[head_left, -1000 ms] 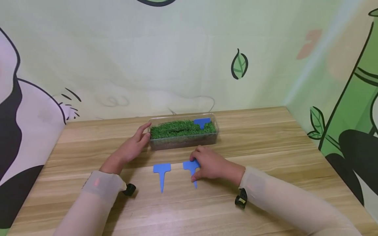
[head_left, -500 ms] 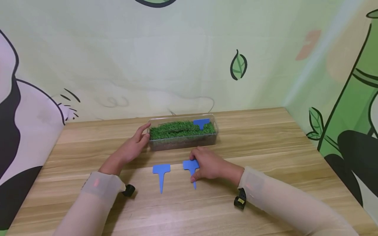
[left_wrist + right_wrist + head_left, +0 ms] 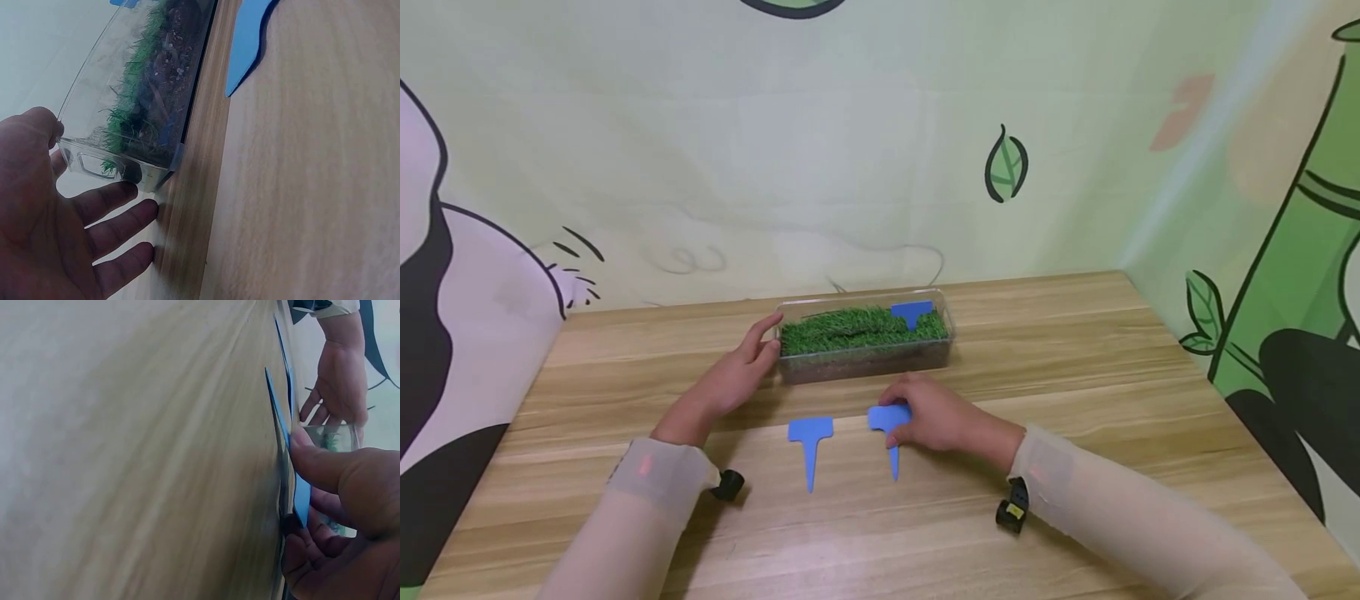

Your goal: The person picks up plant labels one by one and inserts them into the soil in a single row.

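A clear plastic box (image 3: pixel 865 364) of artificial grass (image 3: pixel 835 332) stands at the back of the table. One blue T-shaped plant label (image 3: pixel 912 312) stands upright in its right end. My left hand (image 3: pixel 735 375) touches the box's left end; in the left wrist view its thumb meets the rim and its other fingers (image 3: pixel 122 234) spread fairly straight. My right hand (image 3: pixel 936 414) pinches a second plant label (image 3: pixel 886 417) by its head, thumb in front; its stem points toward me. In the right wrist view, the label (image 3: pixel 302 497) is tilted at the tabletop. Another plant label (image 3: pixel 810 442) lies flat between the hands.
The wooden table (image 3: pixel 850 542) meets a cartoon-printed wall cloth (image 3: pixel 850 167) right behind the box. Small black cameras (image 3: pixel 1011 515) are strapped at both wrists.
My right hand's grip has shifted slightly on the label: the thumb sits higher, and the label's head has moved a little to the right. The left hand and the box stay put.
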The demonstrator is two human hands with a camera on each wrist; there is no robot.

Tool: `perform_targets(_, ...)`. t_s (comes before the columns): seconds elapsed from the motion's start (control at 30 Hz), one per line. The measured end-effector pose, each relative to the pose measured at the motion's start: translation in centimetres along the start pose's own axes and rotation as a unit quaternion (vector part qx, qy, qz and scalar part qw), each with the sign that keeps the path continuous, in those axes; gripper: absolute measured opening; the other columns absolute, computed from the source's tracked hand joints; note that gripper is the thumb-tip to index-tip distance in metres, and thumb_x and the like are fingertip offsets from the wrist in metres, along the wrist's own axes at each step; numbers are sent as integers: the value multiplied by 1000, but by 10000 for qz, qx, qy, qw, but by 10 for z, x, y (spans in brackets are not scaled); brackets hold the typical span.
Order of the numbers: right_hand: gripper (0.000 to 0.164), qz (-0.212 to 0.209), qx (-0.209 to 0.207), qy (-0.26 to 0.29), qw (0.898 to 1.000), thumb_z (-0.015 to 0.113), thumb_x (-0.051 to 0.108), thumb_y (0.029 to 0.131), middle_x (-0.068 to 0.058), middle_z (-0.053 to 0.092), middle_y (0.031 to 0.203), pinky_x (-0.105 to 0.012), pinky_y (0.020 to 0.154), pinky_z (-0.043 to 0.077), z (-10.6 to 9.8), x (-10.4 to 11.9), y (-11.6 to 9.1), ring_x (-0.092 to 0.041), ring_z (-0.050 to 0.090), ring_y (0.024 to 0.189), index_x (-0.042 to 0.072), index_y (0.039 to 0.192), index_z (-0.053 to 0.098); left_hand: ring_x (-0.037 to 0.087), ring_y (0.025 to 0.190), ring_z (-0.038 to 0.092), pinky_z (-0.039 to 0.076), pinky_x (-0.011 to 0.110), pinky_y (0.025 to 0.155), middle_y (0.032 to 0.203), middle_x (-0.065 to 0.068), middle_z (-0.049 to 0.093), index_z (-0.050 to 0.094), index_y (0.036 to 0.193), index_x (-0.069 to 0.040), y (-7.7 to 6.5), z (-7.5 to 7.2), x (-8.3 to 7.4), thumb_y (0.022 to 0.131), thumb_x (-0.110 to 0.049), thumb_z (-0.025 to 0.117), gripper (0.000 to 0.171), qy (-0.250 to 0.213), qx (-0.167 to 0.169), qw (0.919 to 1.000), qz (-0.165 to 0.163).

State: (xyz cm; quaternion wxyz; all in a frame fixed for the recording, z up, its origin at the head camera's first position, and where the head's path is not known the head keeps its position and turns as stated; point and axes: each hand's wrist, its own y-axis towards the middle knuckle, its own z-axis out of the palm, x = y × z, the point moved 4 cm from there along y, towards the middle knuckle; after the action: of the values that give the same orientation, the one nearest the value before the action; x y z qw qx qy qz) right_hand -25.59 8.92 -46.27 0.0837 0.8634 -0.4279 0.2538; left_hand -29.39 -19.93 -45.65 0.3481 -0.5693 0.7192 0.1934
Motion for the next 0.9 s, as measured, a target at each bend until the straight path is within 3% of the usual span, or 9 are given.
perform_targets(0.3,16,83,-190,524,9984,71,16,95,4,71,96,-31,83,52,-12,1,-1,-9,63,90,10,109,74,52,136,41,32,65,111,155,27,37,5,162,-33,0,2,-1,109,-47,28,59,-44,31,10000,-1)
perform_targets(0.53,15,-463,-562,819,9940,71,18,94,5,72,94,-24,73,51,-36,13,3,-7,60,83,11,107,76,53,136,41,33,67,110,156,26,37,5,162,-35,0,-3,0,108,-50,27,59,53,-7,10000,-75)
perform_targets(0.9,10,-822,-1306,1367,9785,72,14,93,3,70,90,-25,63,51,-66,24,5,-12,59,73,11,101,78,53,135,42,33,66,109,156,27,37,5,162,-34,0,0,-1,109,-49,26,59,85,-1,9999,-59)
